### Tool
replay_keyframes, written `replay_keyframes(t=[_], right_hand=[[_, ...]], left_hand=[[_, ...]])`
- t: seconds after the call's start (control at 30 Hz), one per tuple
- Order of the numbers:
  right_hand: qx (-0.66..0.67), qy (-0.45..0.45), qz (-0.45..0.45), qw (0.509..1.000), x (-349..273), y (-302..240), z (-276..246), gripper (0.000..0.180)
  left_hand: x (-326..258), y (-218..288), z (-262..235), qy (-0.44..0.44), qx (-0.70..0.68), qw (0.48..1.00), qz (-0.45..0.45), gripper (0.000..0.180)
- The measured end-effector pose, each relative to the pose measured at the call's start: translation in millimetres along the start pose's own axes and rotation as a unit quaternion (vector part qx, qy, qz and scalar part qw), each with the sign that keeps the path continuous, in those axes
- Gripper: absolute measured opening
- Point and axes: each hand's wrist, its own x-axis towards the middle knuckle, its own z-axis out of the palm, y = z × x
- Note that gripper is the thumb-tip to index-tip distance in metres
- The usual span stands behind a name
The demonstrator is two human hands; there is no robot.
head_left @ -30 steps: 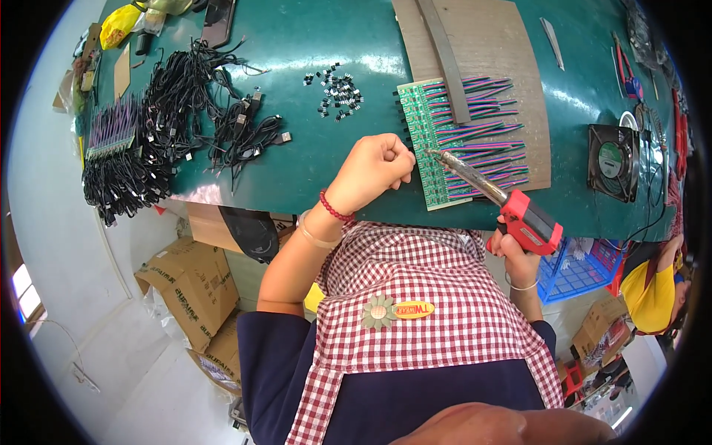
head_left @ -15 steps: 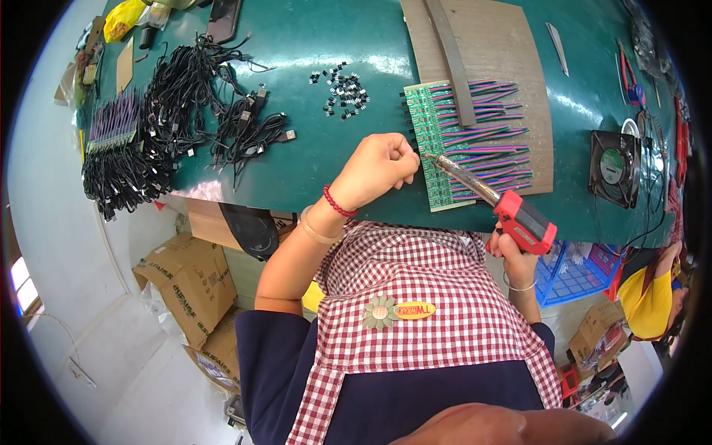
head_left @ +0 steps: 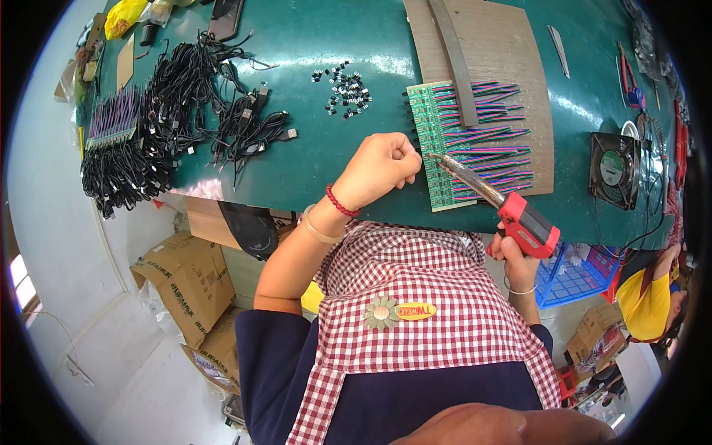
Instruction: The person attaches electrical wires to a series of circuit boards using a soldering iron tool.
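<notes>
My right hand (head_left: 515, 256) is wrapped round the handle of a red and black soldering gun (head_left: 525, 222). Its metal tip reaches up and left to the left part of a green circuit board panel (head_left: 426, 141). Bundles of thin coloured wires (head_left: 486, 152) run rightward from the panel. At the panel's left edge my left hand (head_left: 387, 162) is closed in a pinch; what its fingers hold, if anything, is hidden. A scattered pile of small black and white parts (head_left: 348, 90) lies above that hand on the green table.
A metal bar (head_left: 454, 63) lies across the brown board (head_left: 504, 44) and the wires. Black USB cables (head_left: 245, 122) heap at the left. On the right are a black fan (head_left: 614, 170), red-handled pliers (head_left: 630, 85) and a blue crate (head_left: 567, 278). Another person (head_left: 645, 300) sits far right.
Both hands keep nearly the same places. The soldering gun's body has shifted very slightly right and down, its tip still at the panel.
</notes>
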Motion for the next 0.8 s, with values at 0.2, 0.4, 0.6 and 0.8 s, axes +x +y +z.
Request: replay_keyframes(t=[0.2, 0.4, 0.6, 0.8], right_hand=[[-0.021, -0.052, 0.007, 0.998, 1.1, -1.0, -4.6, 0.015], [-0.025, -0.051, 0.009, 0.998, -2.0, -0.4, -5.0, 0.012], [-0.007, -0.03, -0.002, 1.0, -7.6, 1.6, -8.3, 0.027], [0.006, -0.039, -0.011, 0.999, -6.0, 0.7, -9.7, 0.034]], left_hand=[[0.3, 0.6, 0.5, -0.001, 0.004, 1.0, 0.002, 0.012], [-0.2, -0.4, 1.1, 0.006, 0.005, 1.0, 0.003, 0.012], [-0.4, 0.9, 1.4, 0.006, 0.009, 1.0, 0.004, 0.012], [0.2, -0.7, 1.3, 0.007, 0.011, 1.0, 0.004, 0.012]])
